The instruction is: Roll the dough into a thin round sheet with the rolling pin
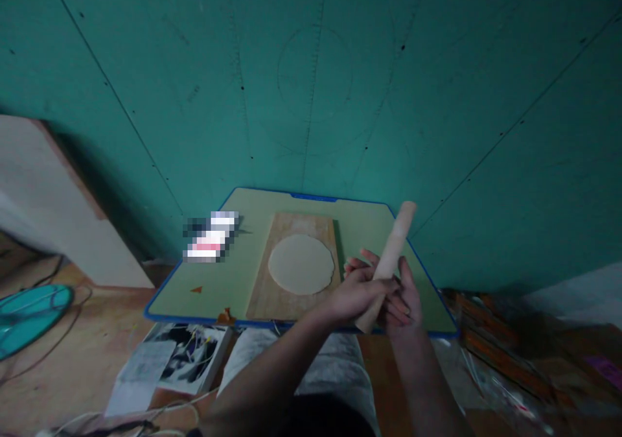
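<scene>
Rolling pin (398, 239): slanting just right of frame centre, upper end leaning toward the upper right, lower end reaching the table's front edge in view. It is passing between the two hands.

Left hand (357, 291): lying across the pin from above, fingers bending over it, apparently keeping hold. Right hand (413, 297): facing palm up beneath, loosely open, thumb spreading to the right; cannot tell how much of the pin's weight it is bearing.

Step in hand (judged): the hands are handling the pin between the palms, away from the dough. Next move (judged): using the pin on the dough would be calling for a surer grip and for bringing it leftward over the board.

Dough sheet (300, 265): lying flat near centre, roughly round, its right edge running unevenly. Wooden board (304, 222): supporting the dough, resting on the pale green, blue-rimmed table (253, 207).

Farther out: a pixelated object (211, 237) is sitting at the table's left side; brown patches are showing at lower left of the tabletop; a green wall (194, 67) is filling the upper frame.

Counting: pin 1, dough sheet 1, board 1, table 1, hands 2, pixelated object 1, brown patches 2.
</scene>
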`<move>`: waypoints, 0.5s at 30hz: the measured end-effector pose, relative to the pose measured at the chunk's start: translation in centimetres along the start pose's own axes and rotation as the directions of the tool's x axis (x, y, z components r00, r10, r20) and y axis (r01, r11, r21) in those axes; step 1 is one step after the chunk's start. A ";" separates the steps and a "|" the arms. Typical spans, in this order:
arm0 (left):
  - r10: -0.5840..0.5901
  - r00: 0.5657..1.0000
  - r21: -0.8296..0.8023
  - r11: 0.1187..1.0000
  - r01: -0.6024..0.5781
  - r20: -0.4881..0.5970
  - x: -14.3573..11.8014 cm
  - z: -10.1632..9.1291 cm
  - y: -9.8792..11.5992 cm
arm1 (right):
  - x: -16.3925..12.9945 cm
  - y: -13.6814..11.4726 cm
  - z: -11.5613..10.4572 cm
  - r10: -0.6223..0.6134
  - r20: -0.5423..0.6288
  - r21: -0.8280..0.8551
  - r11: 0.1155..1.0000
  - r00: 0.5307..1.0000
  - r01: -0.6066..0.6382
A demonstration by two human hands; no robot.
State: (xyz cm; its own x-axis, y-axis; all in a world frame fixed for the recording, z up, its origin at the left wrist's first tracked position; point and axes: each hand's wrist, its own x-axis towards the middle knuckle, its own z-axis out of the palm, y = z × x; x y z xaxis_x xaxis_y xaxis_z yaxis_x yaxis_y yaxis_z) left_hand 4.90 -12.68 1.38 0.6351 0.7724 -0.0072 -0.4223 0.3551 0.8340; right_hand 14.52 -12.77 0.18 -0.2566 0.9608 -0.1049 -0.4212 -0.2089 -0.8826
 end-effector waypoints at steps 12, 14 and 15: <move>0.341 0.905 0.967 0.065 0.245 -0.252 -11.3 -5.1 7.2 | -2.2 -3.5 -1.6 -0.713 -0.116 -0.687 0.560 0.691 0.463; 0.316 0.908 0.954 -0.020 0.298 -0.277 -12.9 -5.9 7.4 | -1.8 -2.4 -0.5 -0.691 0.087 -0.793 0.388 0.718 0.470; 0.313 0.906 0.949 -0.041 0.314 -0.286 -13.5 -6.3 7.3 | -1.4 -1.8 0.2 -0.647 0.192 -0.826 0.300 0.738 0.478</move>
State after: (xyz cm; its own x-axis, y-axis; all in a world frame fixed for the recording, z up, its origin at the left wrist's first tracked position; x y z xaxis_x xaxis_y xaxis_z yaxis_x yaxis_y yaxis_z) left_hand -10.83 -17.19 4.10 0.2576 0.9614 0.0967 0.8302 -0.2714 0.4869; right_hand 15.49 -13.82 1.97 -0.0841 0.8095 0.5811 0.4693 0.5467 -0.6935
